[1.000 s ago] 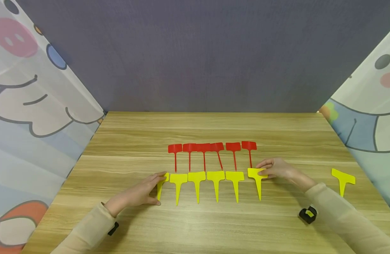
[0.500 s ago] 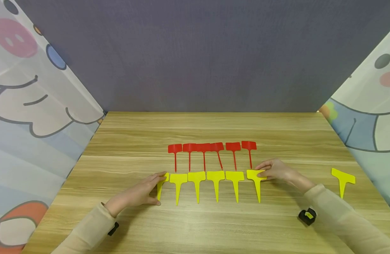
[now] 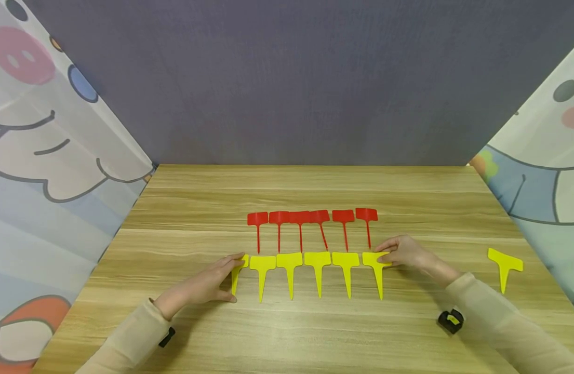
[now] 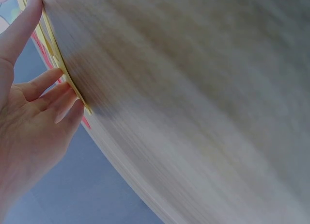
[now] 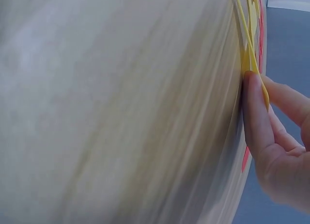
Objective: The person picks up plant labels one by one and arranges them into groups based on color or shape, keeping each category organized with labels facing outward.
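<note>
Flat yellow T-shaped plant labels (image 3: 317, 258) form a row across the table. The right hand (image 3: 403, 252) pinches the head of the yellow plant label (image 3: 373, 258) at the row's right end between thumb and fingers, its pointed stem toward the front. In the right wrist view that label (image 5: 252, 44) tilts up from the wood at the held end. At the row's left end, the left hand (image 3: 207, 281) rests with extended fingers on another yellow label (image 3: 236, 283), partly covering it. The left wrist view shows its fingertips (image 4: 58, 74) at the label's head, the thumb near its point.
Behind the yellow row lies a row of several red plant labels (image 3: 343, 215), with thinner stems. A loose yellow label (image 3: 504, 264) lies at the far right, beyond the right forearm. A grey panel (image 3: 310, 83) stands along the back of the wooden table (image 3: 287, 343).
The right hand has brought its yellow label slightly left and toward the front, nearer in line with the row. The left hand has stayed in place.
</note>
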A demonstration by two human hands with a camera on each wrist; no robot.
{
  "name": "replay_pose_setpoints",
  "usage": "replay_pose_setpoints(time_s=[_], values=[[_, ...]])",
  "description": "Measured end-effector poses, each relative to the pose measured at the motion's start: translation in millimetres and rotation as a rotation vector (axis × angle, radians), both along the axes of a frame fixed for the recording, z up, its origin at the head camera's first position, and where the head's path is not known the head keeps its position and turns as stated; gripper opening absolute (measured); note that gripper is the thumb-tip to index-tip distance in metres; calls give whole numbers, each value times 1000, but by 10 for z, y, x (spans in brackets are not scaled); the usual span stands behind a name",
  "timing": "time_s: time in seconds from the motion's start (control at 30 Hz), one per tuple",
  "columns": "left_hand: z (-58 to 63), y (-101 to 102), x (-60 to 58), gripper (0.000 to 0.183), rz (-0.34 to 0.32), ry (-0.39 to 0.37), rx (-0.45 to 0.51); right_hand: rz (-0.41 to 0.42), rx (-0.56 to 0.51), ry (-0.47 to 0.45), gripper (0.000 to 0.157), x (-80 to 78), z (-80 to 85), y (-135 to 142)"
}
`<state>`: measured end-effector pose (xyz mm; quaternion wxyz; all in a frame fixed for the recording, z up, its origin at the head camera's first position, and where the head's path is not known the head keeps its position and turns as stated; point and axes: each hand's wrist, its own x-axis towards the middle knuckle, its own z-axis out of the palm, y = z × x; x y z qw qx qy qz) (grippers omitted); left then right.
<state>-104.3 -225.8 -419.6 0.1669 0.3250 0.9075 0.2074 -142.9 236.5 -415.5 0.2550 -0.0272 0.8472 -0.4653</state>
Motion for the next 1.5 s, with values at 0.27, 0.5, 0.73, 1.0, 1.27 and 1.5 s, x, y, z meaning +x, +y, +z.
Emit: replay_pose_setpoints(time_s=[0.27,0.5,0.73,1.0,1.27,1.5], values=[[-4,-4,5,77,3,-13,-1,-4,35,54,32,35,16,-50],[-3,-1,5,77,2,-10,-1,9,113,135,28,73,49,-115],[-8,-4,4,77,2,-4,-5,61,219,251,21,93,63,-184],[-7,-6,2,77,-1,0,1,85,255,297,16,81,48,-214],[-1,-4,3,76,-3,5,-2,83,298,298,16,101,72,-230],[7,-2,2,76,2,-10,7,116,380,399,16,92,73,-221]])
